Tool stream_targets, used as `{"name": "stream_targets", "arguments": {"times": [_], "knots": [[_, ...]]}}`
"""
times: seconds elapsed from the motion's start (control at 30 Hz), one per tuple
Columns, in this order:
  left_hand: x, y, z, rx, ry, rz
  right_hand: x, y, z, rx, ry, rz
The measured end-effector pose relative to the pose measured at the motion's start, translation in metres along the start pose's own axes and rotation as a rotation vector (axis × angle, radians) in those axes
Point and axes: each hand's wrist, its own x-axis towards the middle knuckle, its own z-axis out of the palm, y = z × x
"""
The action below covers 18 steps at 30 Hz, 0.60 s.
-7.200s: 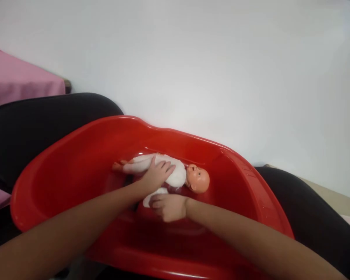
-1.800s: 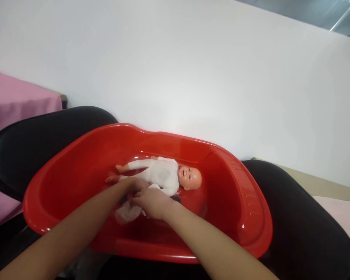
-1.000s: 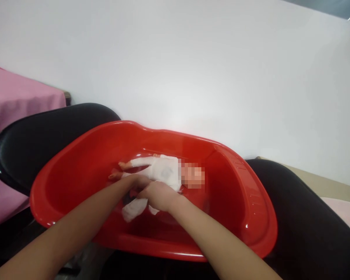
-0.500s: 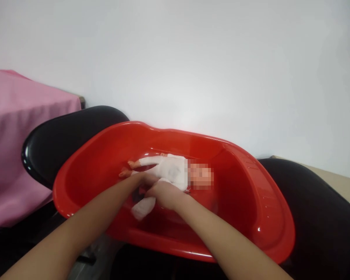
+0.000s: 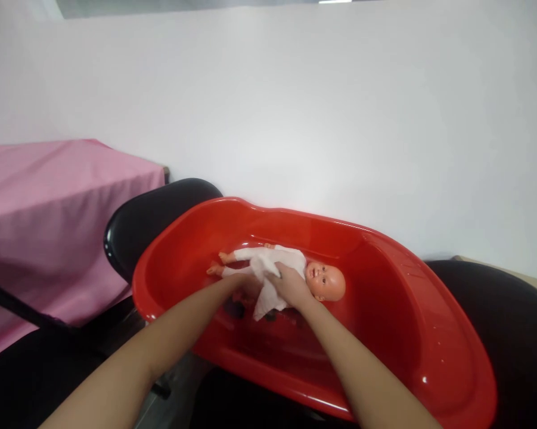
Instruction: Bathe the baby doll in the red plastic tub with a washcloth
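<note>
A baby doll in a white outfit lies on its back in a red baby bathtub, feet to the left and head to the right. My right hand is closed on a thin white cloth, which drapes over the doll's middle and hangs down its near side. Just left of the cloth, my left hand is at the doll's near side. Its fingers are mostly hidden, so I cannot see whether it grips the doll. A small dark thing shows below my left hand, too unclear to name.
The bathtub sits between a black chair on the left and another black seat on the right. A pink cloth covers a table at the far left. Behind everything rises a white wall.
My right hand has lifted the cloth from the doll's near side up onto its middle. My left hand stays close to the doll. The view has shifted, placing the bathtub lower and farther right.
</note>
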Motion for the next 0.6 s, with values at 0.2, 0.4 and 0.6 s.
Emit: {"name": "stream_targets", "arguments": {"times": [0.2,0.4,0.6], "knots": [[-0.016,0.013,-0.001,0.098,-0.443,0.142,0.013,0.046,0.001,-0.078,0.030,0.195],[-0.021,0.017,0.018,0.231,-0.239,0.236,0.009,0.043,-0.010,-0.302,0.071,0.159],[-0.009,0.012,0.005,0.102,-0.194,0.205,0.007,0.036,-0.013,-0.334,0.053,0.199]]}}
